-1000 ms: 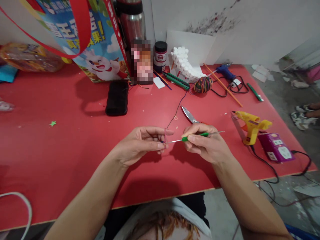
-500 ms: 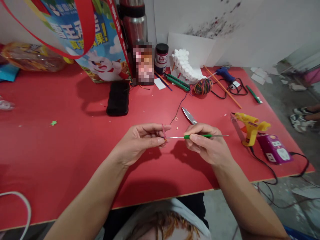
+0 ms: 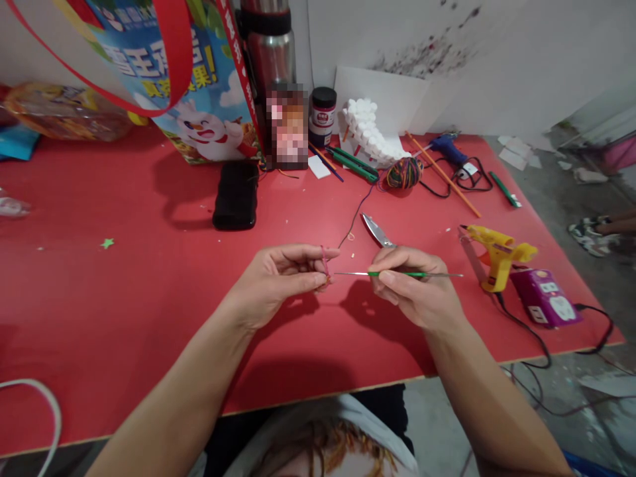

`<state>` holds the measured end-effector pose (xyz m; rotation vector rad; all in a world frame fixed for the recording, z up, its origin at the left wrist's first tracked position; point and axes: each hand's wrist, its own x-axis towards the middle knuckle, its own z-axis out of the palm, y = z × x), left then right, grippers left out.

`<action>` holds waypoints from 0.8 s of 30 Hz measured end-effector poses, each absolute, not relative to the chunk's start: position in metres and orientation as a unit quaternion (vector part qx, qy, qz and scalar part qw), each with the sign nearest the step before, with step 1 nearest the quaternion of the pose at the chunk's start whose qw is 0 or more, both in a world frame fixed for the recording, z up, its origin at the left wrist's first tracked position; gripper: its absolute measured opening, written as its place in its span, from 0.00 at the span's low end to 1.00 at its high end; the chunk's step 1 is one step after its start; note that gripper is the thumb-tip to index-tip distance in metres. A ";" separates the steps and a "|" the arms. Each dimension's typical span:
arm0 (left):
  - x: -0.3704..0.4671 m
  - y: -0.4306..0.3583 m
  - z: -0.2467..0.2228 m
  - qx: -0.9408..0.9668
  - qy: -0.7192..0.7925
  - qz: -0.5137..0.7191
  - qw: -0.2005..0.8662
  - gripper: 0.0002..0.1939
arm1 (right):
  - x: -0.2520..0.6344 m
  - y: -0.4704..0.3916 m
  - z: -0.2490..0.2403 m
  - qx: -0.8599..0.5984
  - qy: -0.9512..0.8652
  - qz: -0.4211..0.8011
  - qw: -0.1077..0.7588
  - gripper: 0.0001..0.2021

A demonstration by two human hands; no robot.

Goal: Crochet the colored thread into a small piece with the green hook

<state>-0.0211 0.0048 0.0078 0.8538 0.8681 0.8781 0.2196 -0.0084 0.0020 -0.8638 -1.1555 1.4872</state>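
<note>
- left hand point(image 3: 278, 281): half-curled, thumb pinching yarn point(image 3: 325, 260) looped over its forefinger
- right hand point(image 3: 422, 295): fingertips closed on a green-handled hook point(image 3: 415, 274), tip just beside the left thumb
- yarn ball point(image 3: 404, 173): beyond the right hand

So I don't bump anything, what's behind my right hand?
Beyond your right hand, one end of a silver tool shows on the red table; its other end is covered by the hand.
</note>
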 end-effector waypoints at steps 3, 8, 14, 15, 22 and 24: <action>-0.021 0.005 0.008 0.389 0.393 0.403 0.729 0.18 | 0.218 -0.010 0.003 -0.356 -0.481 0.613 0.516 0.03; -0.022 0.004 0.008 0.400 0.393 0.417 0.715 0.19 | 0.216 -0.018 0.007 -0.366 -0.490 0.589 0.528 0.03; -0.022 0.003 0.008 0.423 0.399 0.422 0.695 0.18 | 0.214 -0.025 0.003 -0.377 -0.511 0.565 0.526 0.04; -0.022 0.003 0.008 0.423 0.399 0.421 0.696 0.18 | 0.214 -0.026 0.002 -0.379 -0.511 0.566 0.525 0.04; -0.021 0.004 0.008 0.413 0.390 0.421 0.707 0.18 | 0.215 -0.024 0.000 -0.370 -0.510 0.575 0.522 0.05; -0.021 0.004 0.009 0.410 0.391 0.422 0.708 0.18 | 0.216 -0.024 0.000 -0.370 -0.509 0.579 0.519 0.05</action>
